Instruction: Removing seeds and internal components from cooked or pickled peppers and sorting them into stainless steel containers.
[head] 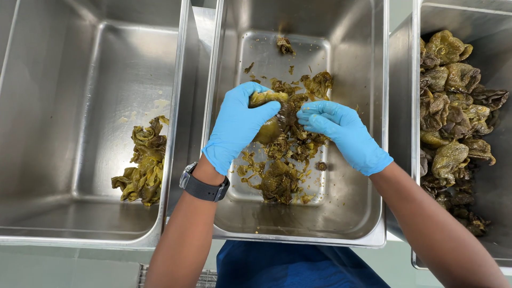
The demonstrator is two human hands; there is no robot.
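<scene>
3 pans point(298, 234) side by side, peppers point(282, 144) in each.

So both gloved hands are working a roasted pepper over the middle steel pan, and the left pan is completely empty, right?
Not quite. The left pan is not empty: the head view shows a small pile of peeled pepper pieces against its right wall. The rest stands: the left hand and right hand, both in blue gloves, work a pepper over the middle pan.

Both forearms reached in from the near edge, bare below blue gloves. The left hand point(238, 125), a dark watch on its wrist, curled its fingers closed. The right hand point(341, 133) pinched with fingertips meeting the left's.
</scene>
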